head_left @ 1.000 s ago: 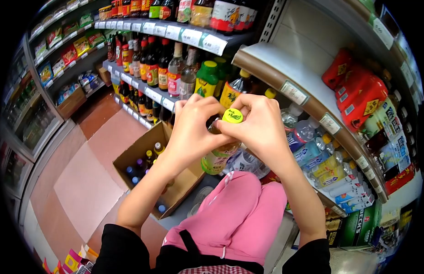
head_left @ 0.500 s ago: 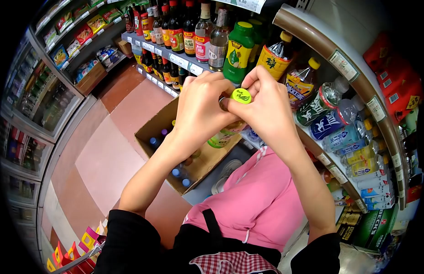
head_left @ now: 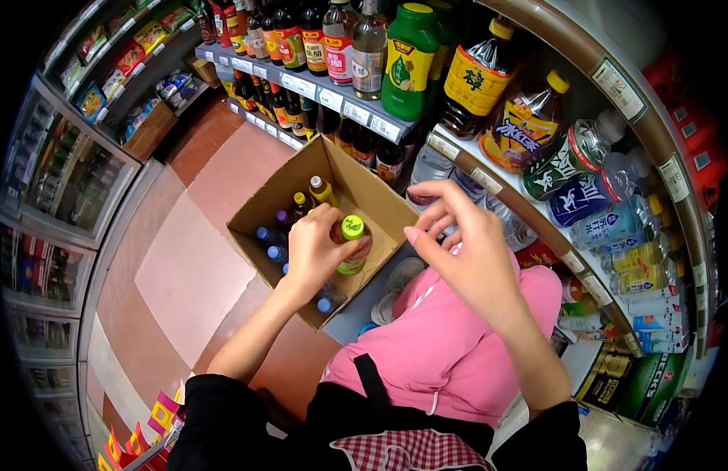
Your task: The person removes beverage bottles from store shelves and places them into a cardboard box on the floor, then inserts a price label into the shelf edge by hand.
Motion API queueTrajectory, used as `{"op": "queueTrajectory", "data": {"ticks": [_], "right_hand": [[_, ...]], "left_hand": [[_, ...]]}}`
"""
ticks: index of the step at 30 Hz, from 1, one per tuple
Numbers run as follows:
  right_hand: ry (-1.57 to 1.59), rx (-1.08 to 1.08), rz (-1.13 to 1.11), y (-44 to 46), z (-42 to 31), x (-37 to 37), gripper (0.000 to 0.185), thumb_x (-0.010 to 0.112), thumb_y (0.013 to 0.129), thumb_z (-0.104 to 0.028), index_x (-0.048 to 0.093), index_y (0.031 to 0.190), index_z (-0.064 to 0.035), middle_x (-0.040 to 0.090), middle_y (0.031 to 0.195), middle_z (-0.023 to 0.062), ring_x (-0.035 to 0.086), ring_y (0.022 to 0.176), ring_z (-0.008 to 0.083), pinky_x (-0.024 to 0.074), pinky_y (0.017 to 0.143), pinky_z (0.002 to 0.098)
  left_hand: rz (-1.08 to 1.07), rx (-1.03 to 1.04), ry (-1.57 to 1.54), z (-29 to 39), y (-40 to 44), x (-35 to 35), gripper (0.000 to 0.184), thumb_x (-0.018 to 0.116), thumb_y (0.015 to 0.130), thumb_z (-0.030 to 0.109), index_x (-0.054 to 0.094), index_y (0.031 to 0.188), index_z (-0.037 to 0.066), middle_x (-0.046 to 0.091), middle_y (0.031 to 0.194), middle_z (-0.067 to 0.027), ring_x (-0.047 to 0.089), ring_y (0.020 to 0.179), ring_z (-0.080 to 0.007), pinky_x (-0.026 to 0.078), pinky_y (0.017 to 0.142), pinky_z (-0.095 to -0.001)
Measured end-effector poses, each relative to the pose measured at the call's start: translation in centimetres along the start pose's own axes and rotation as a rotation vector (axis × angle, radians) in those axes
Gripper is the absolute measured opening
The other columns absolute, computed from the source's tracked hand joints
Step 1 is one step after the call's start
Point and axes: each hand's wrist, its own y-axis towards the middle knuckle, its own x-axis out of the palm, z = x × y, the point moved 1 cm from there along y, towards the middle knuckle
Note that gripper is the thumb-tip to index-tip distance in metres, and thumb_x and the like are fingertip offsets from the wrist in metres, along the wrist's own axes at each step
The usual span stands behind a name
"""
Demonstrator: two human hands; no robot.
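My left hand grips a drink bottle with a bright green cap, fingers wrapped round its upper part. The bottle is upright within the opening of a cardboard box; whether its base touches the bottom I cannot tell. Several other bottles stand along the box's left side, among them a yellow one with a white cap, a purple-capped one and blue-capped ones. To the right of the box, my right hand hovers above my pink-clad leg, fingers apart and holding nothing.
A curved shelf with large drink bottles runs along my right. Sauce bottles line a grey shelf ahead. Glass-door coolers stand at the left beyond the tiled floor. Green beer cartons sit at lower right.
The green-capped bottle, earlier between both hands above the box, has been lowered into the box opening by my left hand. My right hand has let go and moved down and to the right.
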Motion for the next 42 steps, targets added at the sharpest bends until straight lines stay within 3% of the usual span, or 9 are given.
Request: {"op": "queueTrajectory", "data": {"ticks": [5, 9, 21, 24, 27, 30, 36, 39, 42], "right_hand": [[0.026, 0.034, -0.040, -1.8, 1.2, 0.9, 0.040, 0.071, 0.086, -0.007, 0.058, 0.124, -0.0049, 0.065, 0.081, 0.0072, 0.066, 0.068, 0.0156, 0.0518, 0.054, 0.0281], [0.041, 0.058, -0.044, -3.0, 1.5, 1.6, 0.040, 0.071, 0.086, -0.007, 0.058, 0.124, -0.0056, 0.065, 0.082, 0.0065, 0.066, 0.071, 0.0158, 0.0542, 0.056, 0.0293], [0.095, 0.152, -0.045, -5.7, 2.2, 2.5, 0.040, 0.071, 0.086, -0.010, 0.058, 0.124, -0.0083, 0.065, 0.085, 0.0074, 0.064, 0.074, 0.0202, 0.0520, 0.059, 0.0320], [0.083, 0.159, -0.063, -5.9, 2.2, 2.8, 0.039, 0.071, 0.086, -0.010, 0.059, 0.123, -0.0085, 0.065, 0.086, 0.0073, 0.064, 0.075, 0.0208, 0.0516, 0.061, 0.0328], [0.067, 0.205, -0.088, -6.0, 1.7, 2.7, 0.038, 0.071, 0.086, -0.004, 0.062, 0.123, -0.0072, 0.068, 0.090, 0.0060, 0.068, 0.082, 0.0151, 0.0513, 0.067, 0.0277], [0.071, 0.173, -0.057, -6.3, 2.4, 3.0, 0.036, 0.071, 0.087, -0.011, 0.060, 0.121, -0.0085, 0.065, 0.086, 0.0076, 0.064, 0.075, 0.0209, 0.0521, 0.062, 0.0329], [0.073, 0.178, -0.044, -6.7, 2.7, 2.9, 0.035, 0.071, 0.087, -0.011, 0.061, 0.120, -0.0084, 0.064, 0.086, 0.0080, 0.064, 0.075, 0.0207, 0.0524, 0.063, 0.0326], [0.064, 0.166, -0.052, -6.8, 2.7, 3.1, 0.035, 0.071, 0.087, -0.011, 0.061, 0.120, -0.0083, 0.064, 0.086, 0.0079, 0.064, 0.075, 0.0206, 0.0524, 0.063, 0.0325], [0.058, 0.150, -0.034, -6.9, 2.6, 3.1, 0.035, 0.071, 0.086, -0.011, 0.061, 0.120, -0.0085, 0.064, 0.086, 0.0072, 0.064, 0.075, 0.0204, 0.0522, 0.064, 0.0321]], "left_hand": [[-0.104, -0.117, 0.108, -3.1, -2.4, 2.1, 0.037, 0.082, 0.067, 0.030, 0.060, 0.077, 0.002, 0.065, 0.078, -0.0131, 0.065, 0.071, -0.0332, 0.050, 0.061, -0.0423], [-0.205, -0.133, 0.244, -6.5, -3.8, 4.5, 0.036, 0.080, 0.067, 0.031, 0.061, 0.082, 0.004, 0.067, 0.079, -0.0172, 0.067, 0.072, -0.0367, 0.053, 0.062, -0.0458], [-0.565, -0.256, 0.572, -14.7, -6.1, 11.2, 0.038, 0.086, 0.063, 0.032, 0.071, 0.083, 0.004, 0.071, 0.085, -0.0160, 0.071, 0.080, -0.0331, 0.058, 0.071, -0.0437], [-0.560, -0.259, 0.583, -16.9, -7.4, 12.5, 0.039, 0.087, 0.060, 0.034, 0.071, 0.083, 0.006, 0.070, 0.084, -0.0163, 0.070, 0.082, -0.0332, 0.057, 0.072, -0.0438], [-0.576, -0.322, 0.625, -17.9, -8.4, 14.1, 0.040, 0.087, 0.060, 0.032, 0.072, 0.087, 0.006, 0.071, 0.089, -0.0162, 0.070, 0.086, -0.0331, 0.058, 0.073, -0.0434], [-0.560, -0.375, 0.610, -18.5, -9.1, 15.3, 0.042, 0.088, 0.059, 0.031, 0.072, 0.090, 0.007, 0.071, 0.093, -0.0156, 0.071, 0.088, -0.0327, 0.058, 0.075, -0.0429], [-0.596, -0.441, 0.656, -18.9, -8.1, 16.2, 0.044, 0.089, 0.060, 0.030, 0.073, 0.094, 0.008, 0.072, 0.096, -0.0150, 0.071, 0.091, -0.0324, 0.058, 0.078, -0.0426], [-0.605, -0.430, 0.661, -17.8, -7.8, 15.8, 0.026, 0.082, 0.067, 0.020, 0.075, 0.090, 0.010, 0.074, 0.096, -0.0139, 0.072, 0.092, -0.0318, 0.058, 0.077, -0.0416], [-0.597, -0.392, 0.671, -17.6, -7.9, 15.7, 0.026, 0.082, 0.067, 0.022, 0.075, 0.089, 0.010, 0.073, 0.096, -0.0138, 0.072, 0.092, -0.0317, 0.057, 0.076, -0.0424]]}}
